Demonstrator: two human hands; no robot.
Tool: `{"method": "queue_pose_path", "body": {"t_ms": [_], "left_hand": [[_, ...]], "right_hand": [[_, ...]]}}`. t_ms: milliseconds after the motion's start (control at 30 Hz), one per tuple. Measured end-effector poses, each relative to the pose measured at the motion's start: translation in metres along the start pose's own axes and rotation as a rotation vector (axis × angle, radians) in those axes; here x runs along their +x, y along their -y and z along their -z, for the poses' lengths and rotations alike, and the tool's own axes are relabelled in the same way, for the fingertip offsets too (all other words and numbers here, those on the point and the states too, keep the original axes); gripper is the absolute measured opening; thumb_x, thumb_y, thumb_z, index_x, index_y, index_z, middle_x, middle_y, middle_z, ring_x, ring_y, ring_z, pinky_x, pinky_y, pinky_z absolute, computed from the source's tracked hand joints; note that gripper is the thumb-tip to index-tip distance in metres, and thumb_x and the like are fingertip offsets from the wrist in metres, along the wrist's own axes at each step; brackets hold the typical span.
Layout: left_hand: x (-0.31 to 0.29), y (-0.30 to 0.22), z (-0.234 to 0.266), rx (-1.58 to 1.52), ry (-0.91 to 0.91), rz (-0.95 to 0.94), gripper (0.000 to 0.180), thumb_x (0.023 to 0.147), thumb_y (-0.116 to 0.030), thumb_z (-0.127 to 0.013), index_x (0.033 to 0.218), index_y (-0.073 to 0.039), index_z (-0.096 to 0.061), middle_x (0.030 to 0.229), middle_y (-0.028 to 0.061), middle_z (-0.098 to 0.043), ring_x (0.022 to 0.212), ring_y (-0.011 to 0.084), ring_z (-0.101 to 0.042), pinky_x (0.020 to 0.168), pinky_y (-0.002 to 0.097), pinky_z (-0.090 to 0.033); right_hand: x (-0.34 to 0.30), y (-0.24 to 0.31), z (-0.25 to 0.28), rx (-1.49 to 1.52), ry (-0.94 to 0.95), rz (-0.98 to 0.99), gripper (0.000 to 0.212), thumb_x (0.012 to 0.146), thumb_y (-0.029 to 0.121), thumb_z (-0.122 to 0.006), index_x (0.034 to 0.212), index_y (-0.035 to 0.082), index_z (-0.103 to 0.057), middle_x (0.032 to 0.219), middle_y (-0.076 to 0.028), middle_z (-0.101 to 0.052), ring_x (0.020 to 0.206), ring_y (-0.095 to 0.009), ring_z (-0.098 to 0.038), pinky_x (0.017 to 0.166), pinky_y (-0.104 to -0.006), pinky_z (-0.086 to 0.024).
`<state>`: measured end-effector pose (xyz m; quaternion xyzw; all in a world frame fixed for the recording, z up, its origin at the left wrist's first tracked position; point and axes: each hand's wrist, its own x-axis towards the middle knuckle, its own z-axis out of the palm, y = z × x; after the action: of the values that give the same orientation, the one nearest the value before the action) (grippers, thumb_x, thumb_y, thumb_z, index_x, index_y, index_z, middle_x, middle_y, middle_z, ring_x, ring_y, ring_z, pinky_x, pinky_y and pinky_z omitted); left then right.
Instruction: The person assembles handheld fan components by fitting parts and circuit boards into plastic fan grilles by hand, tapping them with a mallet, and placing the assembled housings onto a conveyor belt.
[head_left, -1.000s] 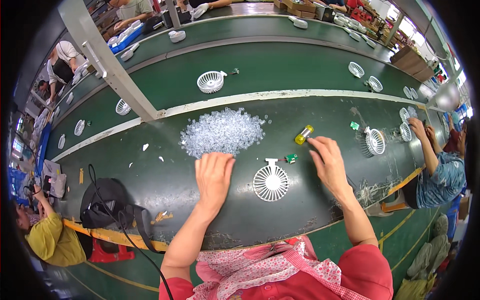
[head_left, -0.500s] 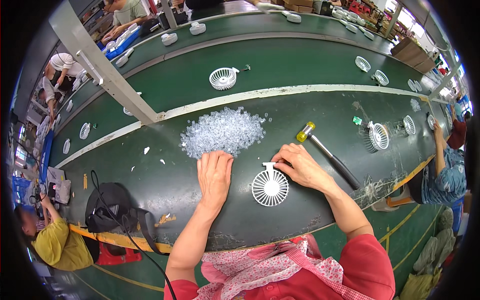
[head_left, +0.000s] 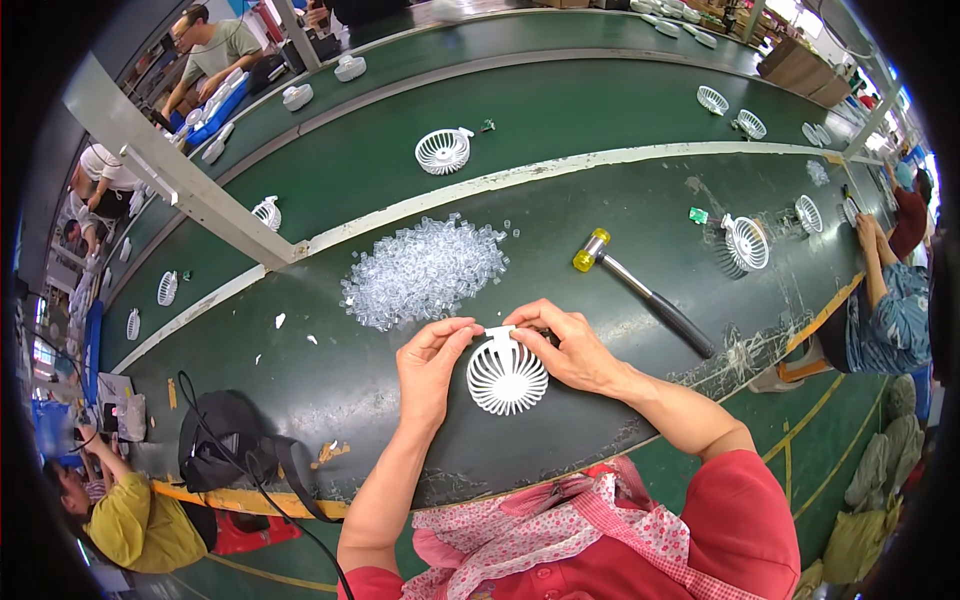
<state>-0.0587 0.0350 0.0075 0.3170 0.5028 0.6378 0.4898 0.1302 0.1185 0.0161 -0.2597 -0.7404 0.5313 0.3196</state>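
Observation:
A round white fan grille [head_left: 508, 385] with a short T-shaped neck lies in front of me on the dark bench. My right hand [head_left: 570, 350] grips that neck between thumb and fingers. At the neck's other end my left hand [head_left: 428, 372] is closed in a pinch; whatever sits between its fingertips is too small to make out. Beyond my hands is a heap of small clear plastic pieces [head_left: 425, 270]. To the right lies a mallet [head_left: 640, 285] with a yellow head and a black grip.
More grilles [head_left: 745, 243] lie on the bench at right, near a small green circuit board [head_left: 698, 215]. A green conveyor [head_left: 560, 120] carries other grilles past the bench. A black bag [head_left: 220, 440] with a cable is at left. A metal post [head_left: 190, 180] rises beyond it; co-workers sit around.
My left hand has moved from the edge of the clear pieces to the grille's neck. The grille has shifted slightly left with my right hand, and the whole view has turned a little.

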Motion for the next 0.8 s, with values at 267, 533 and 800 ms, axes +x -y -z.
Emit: {"method": "queue_pose_path", "body": {"t_ms": [267, 533, 800], "left_hand": [[-0.004, 0.005, -0.007, -0.123, 0.018, 0.115, 0.024, 0.093, -0.006, -0.064, 0.115, 0.002, -0.067, 0.1, 0.0094, -0.071, 0.092, 0.0118, -0.064, 0.084, 0.0244, -0.051], [-0.01, 0.004, -0.01, 0.335, 0.013, -0.225, 0.018, 0.087, 0.002, -0.068, 0.104, 0.002, -0.072, 0.096, 0.0077, -0.07, 0.091, 0.0128, -0.062, 0.081, 0.0242, -0.049], [-0.003, 0.003, -0.004, 0.243, 0.129, -0.231, 0.018, 0.082, 0.008, -0.07, 0.099, 0.002, -0.073, 0.093, 0.0073, -0.068, 0.089, 0.0124, -0.06, 0.078, 0.024, -0.048]], "right_hand": [[-0.001, -0.001, -0.004, -0.011, -0.028, 0.036, 0.018, 0.095, 0.008, -0.059, 0.11, -0.003, -0.057, 0.098, -0.017, -0.07, 0.092, -0.029, -0.07, 0.079, -0.0376, -0.055], [-0.005, 0.002, -0.005, -0.143, -0.075, 0.015, 0.016, 0.094, 0.006, -0.06, 0.106, -0.004, -0.06, 0.096, -0.016, -0.07, 0.088, -0.027, -0.071, 0.075, -0.0343, -0.056], [0.001, 0.003, 0.007, -0.161, 0.071, 0.147, 0.013, 0.094, 0.006, -0.061, 0.103, -0.003, -0.062, 0.095, -0.014, -0.071, 0.084, -0.026, -0.071, 0.071, -0.0331, -0.056]]}}
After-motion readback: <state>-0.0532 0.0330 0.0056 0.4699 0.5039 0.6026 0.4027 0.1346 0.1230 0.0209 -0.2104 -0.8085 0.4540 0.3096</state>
